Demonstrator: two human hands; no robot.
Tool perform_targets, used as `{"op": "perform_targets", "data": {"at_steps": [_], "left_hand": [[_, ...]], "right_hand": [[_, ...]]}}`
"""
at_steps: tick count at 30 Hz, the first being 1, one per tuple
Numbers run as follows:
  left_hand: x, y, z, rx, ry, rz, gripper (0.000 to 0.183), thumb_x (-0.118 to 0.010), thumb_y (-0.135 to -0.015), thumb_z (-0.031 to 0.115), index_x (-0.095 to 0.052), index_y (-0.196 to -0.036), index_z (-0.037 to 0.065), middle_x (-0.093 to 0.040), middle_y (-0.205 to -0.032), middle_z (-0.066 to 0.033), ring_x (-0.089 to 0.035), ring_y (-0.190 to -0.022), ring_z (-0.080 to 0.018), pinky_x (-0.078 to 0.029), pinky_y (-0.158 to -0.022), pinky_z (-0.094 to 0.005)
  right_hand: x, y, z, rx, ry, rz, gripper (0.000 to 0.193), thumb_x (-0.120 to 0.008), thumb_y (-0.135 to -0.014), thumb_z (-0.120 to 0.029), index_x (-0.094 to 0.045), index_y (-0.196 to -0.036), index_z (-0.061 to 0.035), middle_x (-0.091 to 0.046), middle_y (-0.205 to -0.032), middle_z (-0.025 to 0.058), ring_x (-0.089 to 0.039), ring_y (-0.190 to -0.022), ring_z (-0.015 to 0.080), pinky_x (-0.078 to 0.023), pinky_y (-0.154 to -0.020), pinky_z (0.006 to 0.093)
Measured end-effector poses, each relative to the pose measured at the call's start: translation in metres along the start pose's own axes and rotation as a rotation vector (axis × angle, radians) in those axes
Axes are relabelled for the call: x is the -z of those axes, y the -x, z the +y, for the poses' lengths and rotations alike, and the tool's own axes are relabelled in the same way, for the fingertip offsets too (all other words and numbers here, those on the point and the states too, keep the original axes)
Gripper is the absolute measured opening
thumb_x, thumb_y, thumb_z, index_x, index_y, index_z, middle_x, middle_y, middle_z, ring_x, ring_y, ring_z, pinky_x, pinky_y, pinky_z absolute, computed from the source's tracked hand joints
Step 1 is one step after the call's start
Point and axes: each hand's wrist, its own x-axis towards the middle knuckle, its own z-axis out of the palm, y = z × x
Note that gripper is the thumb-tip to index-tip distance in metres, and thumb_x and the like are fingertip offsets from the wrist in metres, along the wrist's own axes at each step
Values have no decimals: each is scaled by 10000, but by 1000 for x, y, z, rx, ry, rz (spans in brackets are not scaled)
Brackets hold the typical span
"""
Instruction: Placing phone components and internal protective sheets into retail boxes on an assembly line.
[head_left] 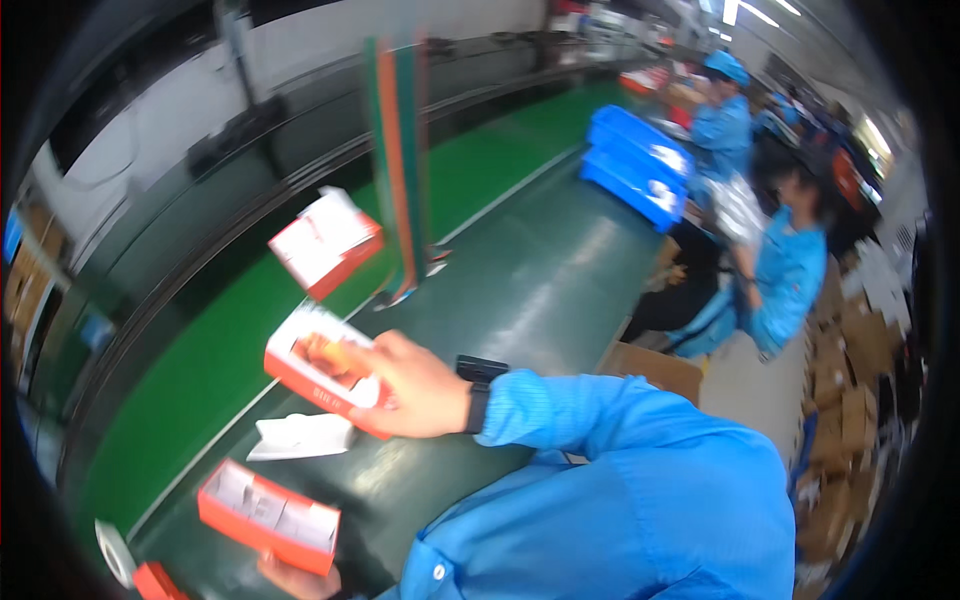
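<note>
The right hand (422, 390) has its grip closed on the near right end of a pictured red-and-white box (312, 362), whose other end juts leftward beyond the fingers. The left hand (300, 578) touches the near side of an open red box (225, 507) (how closed that grip is, I cannot tell) above the dark green worktop (500, 300).

Ceiling tube lights (762, 13) glow at upper right; a pale glare streak crosses the dark green worktop (470, 290), and the red carton's (325, 240) white top is bleached. Blur softens the held box (310, 384) and nearer co-worker (790, 270). Fisheye bending ends in a black rim.
</note>
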Motion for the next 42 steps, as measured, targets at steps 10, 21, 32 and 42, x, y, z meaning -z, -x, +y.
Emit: {"op": "perform_targets", "data": {"at_steps": [10, 21, 32, 42], "left_hand": [[-62, -16, -16, 175, 172, 477, 626, -722, -873, 444, -629, -1356, 56, -660, -1395, -193, -617, -1315, -394, -497, -1117, -577], [122, 5, -96, -606, -521, 760, 700, -831, -928, 390, -526, -1350, -78, -686, -1280, -234, -719, -1113, -372, -624, -858, -525], [52, 48, -22, -256, -181, 556, 1107, -1006, -636, 272, -417, -1542, 36, -633, -1380, -238, -657, -1210, -389, -529, -1022, -599], [0, 22, -20, 7, 45, 473, 772, -867, -793, 367, -556, -1429, 58, -642, -1385, -233, -640, -1249, -376, -518, -1049, -592]], "right_hand": [[-32, 35, 1, 385, -65, 138, 774, -813, -857, -347, -492, -1485, -26, -472, -1428, 274, -436, -1391, 474, -388, -1137, 609], [-110, -17, 1, 392, 528, 97, 465, -636, -893, -201, -666, -1322, -26, -649, -1103, 110, -593, -1146, 291, -384, -1107, 499], [-97, -24, -9, 284, 394, 3, 140, -690, -858, -178, -750, -941, -82, -634, -1039, 92, -575, -1086, 300, -414, -1021, 485], [-27, -6, 2, 411, -89, 292, 131, -707, -890, -24, -589, -946, -9, -512, -1104, 158, -581, -992, 332, -516, -833, 440]]}}
